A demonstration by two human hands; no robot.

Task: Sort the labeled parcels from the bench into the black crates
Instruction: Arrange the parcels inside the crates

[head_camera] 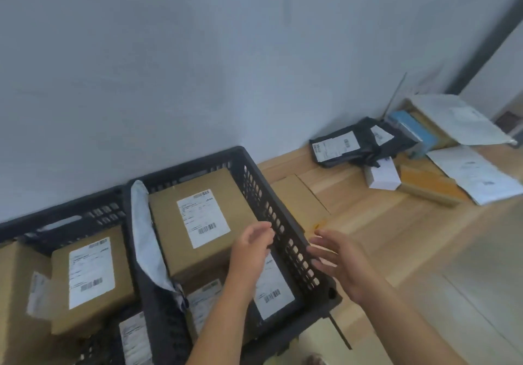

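Looks down on two black crates set side by side against a grey wall [198,53], at the left of a wooden bench [382,223]. Holds the left hand [252,248] over the inside of the right crate [283,223], close to its perforated right wall, fingers loosely curled, thumb apart from them, gripping nothing. Holds the right hand [336,260] just outside that same wall, above the bench, palm turned toward the crate, fingers straight and spread, likewise empty. Cannot tell whether either hand touches the crate. Finds in the right crate a brown box [198,217] with its white label face up, lying on a second labelled box [271,288], and a white padded envelope [147,237] standing on edge along the left wall. Finds in the left crate [70,217] another labelled brown box [90,274], tilted, resting on more labelled parcels. Finds on the bench, just beside the right crate's right wall, a flat brown carton [302,203] with no label showing. Finds farther right, well apart from the crates and near the wall, the unsorted pile: a black plastic bag [339,146] with two white labels, a small white box [382,177] just in front of it, a long brown box [427,187] beside that, a blue box [413,129] behind, and several white envelopes [478,175] at the far right end, some overlapping.
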